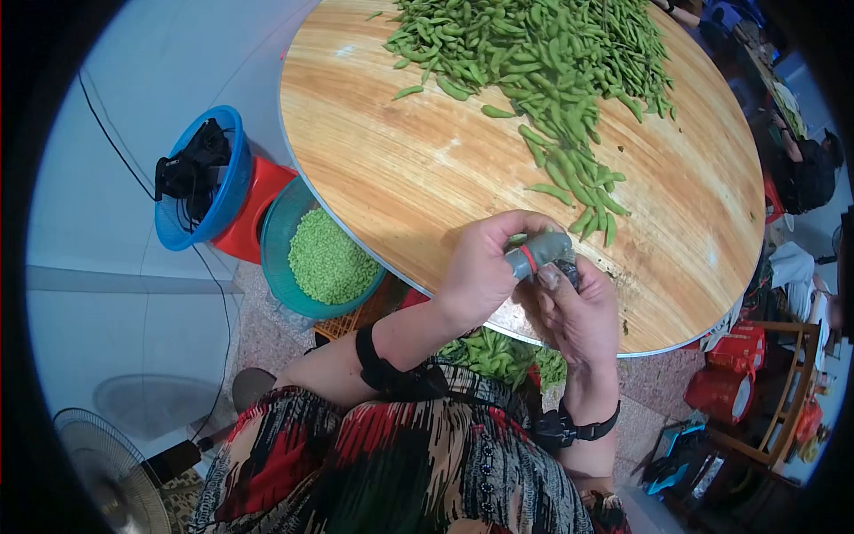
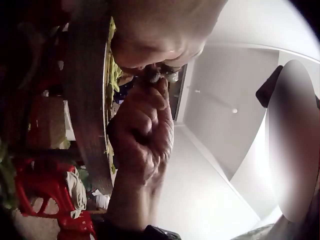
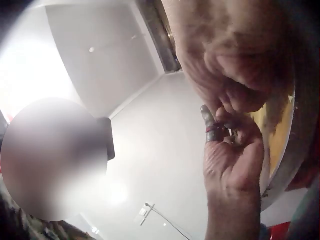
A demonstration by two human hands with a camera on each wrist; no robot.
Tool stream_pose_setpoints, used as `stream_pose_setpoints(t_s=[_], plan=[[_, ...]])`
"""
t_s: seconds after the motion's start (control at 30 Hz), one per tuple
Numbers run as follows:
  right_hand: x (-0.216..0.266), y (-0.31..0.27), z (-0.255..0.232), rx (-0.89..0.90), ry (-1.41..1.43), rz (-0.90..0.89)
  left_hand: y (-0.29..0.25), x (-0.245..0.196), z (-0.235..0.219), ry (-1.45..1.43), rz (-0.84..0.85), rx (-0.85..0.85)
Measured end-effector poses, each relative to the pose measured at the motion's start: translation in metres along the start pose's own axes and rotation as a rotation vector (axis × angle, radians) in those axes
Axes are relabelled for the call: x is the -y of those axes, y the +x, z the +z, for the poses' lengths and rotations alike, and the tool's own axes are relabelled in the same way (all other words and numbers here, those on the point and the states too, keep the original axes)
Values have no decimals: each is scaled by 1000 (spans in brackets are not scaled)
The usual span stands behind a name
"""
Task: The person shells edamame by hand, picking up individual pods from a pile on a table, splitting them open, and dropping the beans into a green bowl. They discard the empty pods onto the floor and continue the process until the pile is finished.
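Observation:
In the head view my left hand [image 1: 485, 267] and right hand [image 1: 583, 311] meet over the table's near edge. A grey finger cover [image 1: 543, 249] with a red band sits on the left thumb. The fingers of both hands are curled, tips together around a mostly hidden green pod [image 1: 518, 238]. The right thumb presses close against the grey cover, and a dark cover [image 1: 567, 269] shows on a right fingertip. The right wrist view shows the left hand [image 3: 232, 160] from below; the left wrist view shows the right hand [image 2: 142, 130] with bent fingers.
A large heap of green soybean pods [image 1: 534, 53] covers the back of the round wooden table [image 1: 382, 116], trailing toward my hands. At left, shelled beans [image 1: 327, 258] fill a teal basin [image 1: 276, 240]. A blue basin [image 1: 173, 214], a fan [image 1: 111, 472] and a chair [image 1: 783, 400] stand around.

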State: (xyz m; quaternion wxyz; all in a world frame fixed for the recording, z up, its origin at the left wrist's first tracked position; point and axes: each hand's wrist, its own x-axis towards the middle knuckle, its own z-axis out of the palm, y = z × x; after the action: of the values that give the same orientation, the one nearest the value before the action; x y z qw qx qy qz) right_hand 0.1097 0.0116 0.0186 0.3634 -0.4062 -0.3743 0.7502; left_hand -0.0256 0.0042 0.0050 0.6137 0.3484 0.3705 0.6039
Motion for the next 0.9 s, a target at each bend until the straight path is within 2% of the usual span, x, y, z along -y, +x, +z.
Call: stream_pose_setpoints(t_s=[0.07,0.1,0.17,0.2,0.27,0.3,0.37,0.4,0.47,0.57,0.67,0.8,0.87,0.9], plan=[[-4,2,3,-79,-181,-108,-3,-6,1,-54,-113,-2],[-4,2,8,-78,-182,-107,-2,-6,1,-55,-112,-3],[-1,1,16,-172,-438,-249,0,-1,2,146,12,-89],[-3,2,14,-171,-439,-249,1,1,1,146,13,-89],[-10,5,10,-184,-622,-296,3,4,-3,328,98,-101],[-10,6,11,-182,-623,-296,3,3,-2,328,99,-103],[-9,8,11,-48,-151,-173,5,-2,-1,207,-88,-129],[-4,6,11,-48,-154,-176,7,0,-4,205,-85,-127],[9,0,10,-28,-33,29,9,5,-13,-325,-183,1],[6,1,12,-73,53,-43,10,-4,-11,-476,-252,2],[1,4,14,-108,-49,-152,6,1,-4,-367,-164,-52],[3,3,9,-106,-108,-125,3,0,-5,-269,-160,13],[12,0,0,100,-229,-43,6,0,-27,-308,-93,10],[18,-3,-8,98,-230,-41,8,-4,-49,-293,25,-14]])
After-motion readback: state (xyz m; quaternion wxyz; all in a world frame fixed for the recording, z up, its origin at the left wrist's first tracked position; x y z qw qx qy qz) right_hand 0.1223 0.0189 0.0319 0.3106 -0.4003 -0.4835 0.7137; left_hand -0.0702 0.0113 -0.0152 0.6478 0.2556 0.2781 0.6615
